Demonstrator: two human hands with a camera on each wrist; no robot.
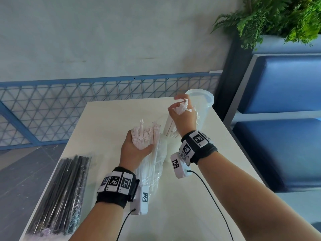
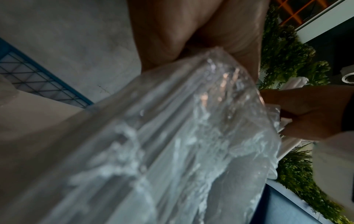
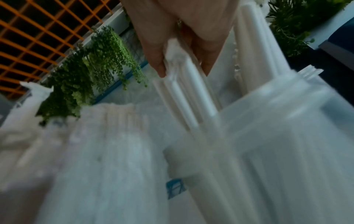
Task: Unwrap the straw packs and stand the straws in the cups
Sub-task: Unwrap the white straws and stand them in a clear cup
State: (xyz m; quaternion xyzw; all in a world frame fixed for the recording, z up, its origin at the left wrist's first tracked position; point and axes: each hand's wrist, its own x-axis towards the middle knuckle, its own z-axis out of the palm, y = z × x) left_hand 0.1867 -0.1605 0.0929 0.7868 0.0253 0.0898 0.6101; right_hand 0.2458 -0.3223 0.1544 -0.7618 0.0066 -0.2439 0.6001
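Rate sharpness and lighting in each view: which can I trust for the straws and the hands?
Head view: bright, sharp on the white straws, left hand and right hand; edges bend from the wide lens. Left wrist view: dim, the clear wrap smeared, with glare. Right wrist view: dim, lower half blurred.

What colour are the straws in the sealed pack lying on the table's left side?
Black; the sealed pack shows best in the head view.

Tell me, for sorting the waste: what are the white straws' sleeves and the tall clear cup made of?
White straws' sleeves: apparently matte paper, with crimped, crumpled ends.
Tall clear cup: likely frosted translucent plastic; the table edge shows faintly through it.
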